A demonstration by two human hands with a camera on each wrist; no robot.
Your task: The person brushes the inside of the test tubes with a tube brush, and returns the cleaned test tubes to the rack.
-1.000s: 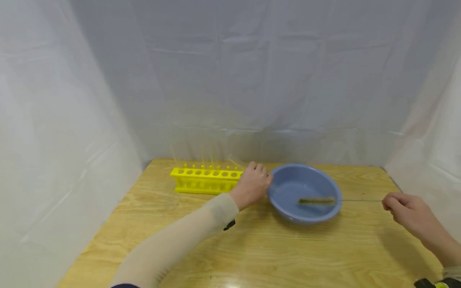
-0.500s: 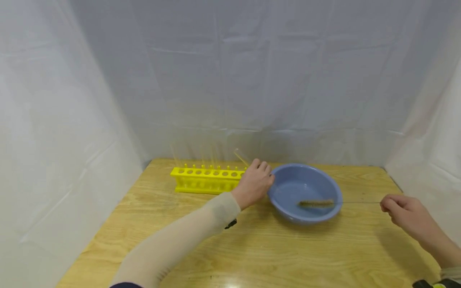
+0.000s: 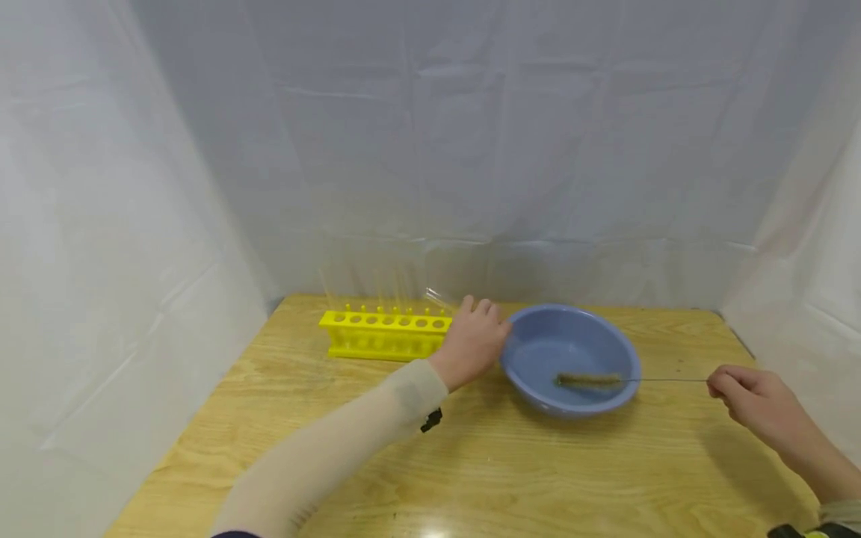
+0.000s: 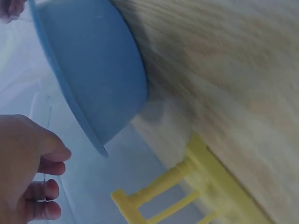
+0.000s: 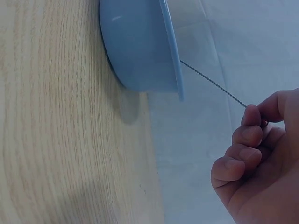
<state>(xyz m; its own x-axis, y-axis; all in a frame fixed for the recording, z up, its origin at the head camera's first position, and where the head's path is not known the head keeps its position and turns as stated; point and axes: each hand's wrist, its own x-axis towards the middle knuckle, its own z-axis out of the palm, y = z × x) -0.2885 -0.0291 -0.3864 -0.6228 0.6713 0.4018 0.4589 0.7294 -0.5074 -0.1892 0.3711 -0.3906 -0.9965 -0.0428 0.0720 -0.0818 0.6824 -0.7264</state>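
Note:
My left hand (image 3: 473,340) is between the rack's right end and the basin, its fingers curled around a clear glass test tube (image 3: 437,297). The tube's far part sticks out at a slant behind the knuckles; the rest is hidden by the hand. At the right, my right hand (image 3: 767,407) pinches the thin twisted-wire handle (image 5: 212,83) of a test tube brush (image 3: 588,380) between thumb and forefinger. The brush's bristled head lies over the inside of the blue basin (image 3: 538,362), while its wire crosses the right rim.
A yellow test tube rack (image 3: 380,327) stands left of the basin, with several clear tubes upright in it. The wooden table (image 3: 504,478) is bounded by white sheeting (image 3: 457,149) at the back and both sides.
The test tube in the left hand tipped up steeper, then came back to a flatter slant. The right hand and brush have shifted slightly left and down. Rack and basin stay put.

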